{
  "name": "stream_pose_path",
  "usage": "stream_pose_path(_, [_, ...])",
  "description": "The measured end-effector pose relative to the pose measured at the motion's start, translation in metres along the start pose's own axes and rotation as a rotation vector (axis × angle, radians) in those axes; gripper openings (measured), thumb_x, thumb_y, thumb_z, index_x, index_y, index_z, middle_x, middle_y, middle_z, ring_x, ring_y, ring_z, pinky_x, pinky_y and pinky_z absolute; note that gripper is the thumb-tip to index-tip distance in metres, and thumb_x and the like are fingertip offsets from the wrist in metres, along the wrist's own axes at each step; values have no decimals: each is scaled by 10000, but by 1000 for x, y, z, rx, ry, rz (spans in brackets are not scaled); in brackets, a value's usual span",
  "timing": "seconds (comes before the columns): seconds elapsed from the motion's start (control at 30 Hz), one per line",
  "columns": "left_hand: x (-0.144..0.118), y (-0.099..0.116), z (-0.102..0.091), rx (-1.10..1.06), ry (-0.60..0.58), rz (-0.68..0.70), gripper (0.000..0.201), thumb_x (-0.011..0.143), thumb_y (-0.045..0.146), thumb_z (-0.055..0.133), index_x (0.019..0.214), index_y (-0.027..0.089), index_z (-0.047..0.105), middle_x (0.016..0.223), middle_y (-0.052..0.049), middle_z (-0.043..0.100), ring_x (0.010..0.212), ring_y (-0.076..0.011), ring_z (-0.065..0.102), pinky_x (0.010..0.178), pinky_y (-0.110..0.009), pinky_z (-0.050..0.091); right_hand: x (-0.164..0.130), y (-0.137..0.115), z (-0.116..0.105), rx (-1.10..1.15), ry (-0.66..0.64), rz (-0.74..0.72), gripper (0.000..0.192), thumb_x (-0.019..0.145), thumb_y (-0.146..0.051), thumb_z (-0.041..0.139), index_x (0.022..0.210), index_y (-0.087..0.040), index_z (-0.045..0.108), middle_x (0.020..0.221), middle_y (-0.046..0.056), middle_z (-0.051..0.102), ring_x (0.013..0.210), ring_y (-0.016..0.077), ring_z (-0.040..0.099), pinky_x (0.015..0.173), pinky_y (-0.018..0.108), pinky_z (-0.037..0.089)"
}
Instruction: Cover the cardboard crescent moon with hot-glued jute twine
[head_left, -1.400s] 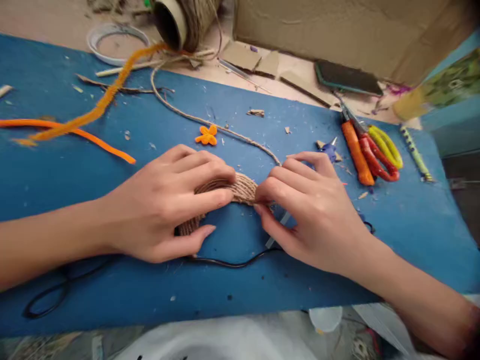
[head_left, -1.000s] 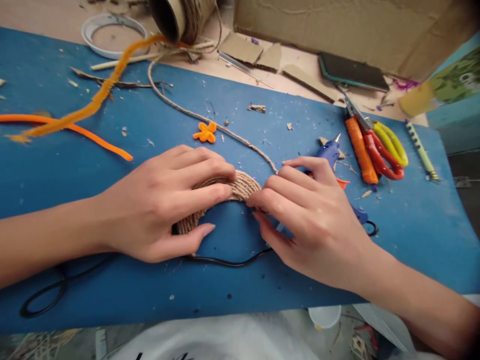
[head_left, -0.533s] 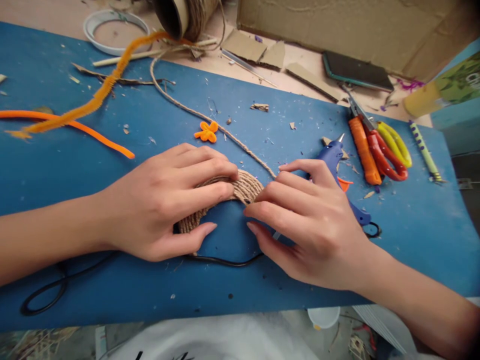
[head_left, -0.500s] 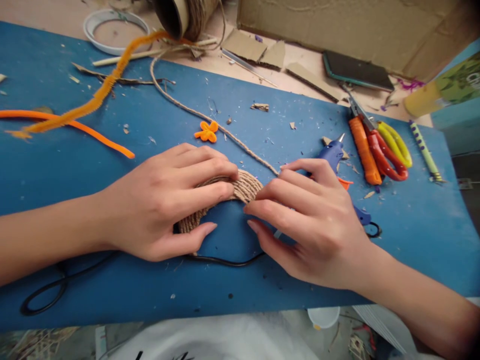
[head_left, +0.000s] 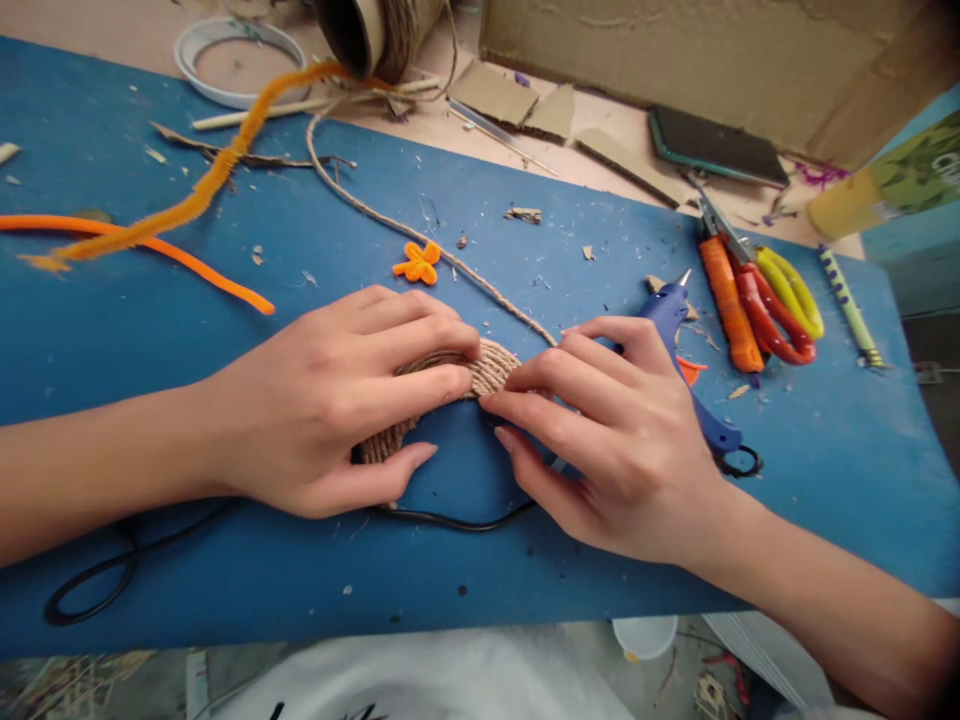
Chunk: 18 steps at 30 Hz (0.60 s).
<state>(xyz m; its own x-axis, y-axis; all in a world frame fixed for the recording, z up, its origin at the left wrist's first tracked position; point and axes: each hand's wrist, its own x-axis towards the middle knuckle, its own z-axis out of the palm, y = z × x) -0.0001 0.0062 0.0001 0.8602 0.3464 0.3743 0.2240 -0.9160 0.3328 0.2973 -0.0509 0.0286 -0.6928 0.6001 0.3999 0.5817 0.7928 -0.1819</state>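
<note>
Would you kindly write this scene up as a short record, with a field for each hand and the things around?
Left hand: spread over a curved band of tan twine rows
Right hand: fingertips at that band's right end; grip unclear
Loose strand: tan twine, from near the cardboard-cored twine spool to the right hand
Ornament: small fuzzy orange flower, beside the strand
Tool: blue pistol-shaped glue gun, partly hidden behind the right hand
Surface: flat blue mat
</note>
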Motion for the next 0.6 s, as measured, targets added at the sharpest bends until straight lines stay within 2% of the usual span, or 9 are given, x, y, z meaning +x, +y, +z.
stream_pose_path(0.23, [-1, 0, -1, 8, -17, 22, 363, 1066, 317, 681, 1419, 254, 622, 1520, -188, 767, 1353, -430, 760, 1076, -680, 690, 1, -2, 0, -54, -24, -5, 134, 1146, -141, 719, 1144, -139, 853, 1113, 79, 874, 961, 250, 723, 1084, 510, 562])
stream_pose_path(0.4, [0, -1, -1, 19, -7, 14, 341, 1074, 329, 667, 1408, 290, 612, 1506, -153, 779, 1348, -410, 770, 1081, -663, 706, 1, -1, 1, -58, -29, -4, 149, 1151, -141, 702, 1204, -184, 835, 1153, 55, 891, 1002, 240, 759, 1128, 501, 552])
stream_pose_path(0.6, [1, 0, 0, -10, 10, 4, 349, 1048, 305, 684, 1393, 280, 637, 1485, -157, 792, 1315, -408, 777, 1058, -641, 706, 3, -2, 2, -45, -54, 10, 185, 1144, -139, 704, 1263, -121, 845, 1155, 87, 854, 993, 267, 706, 1086, 519, 502])
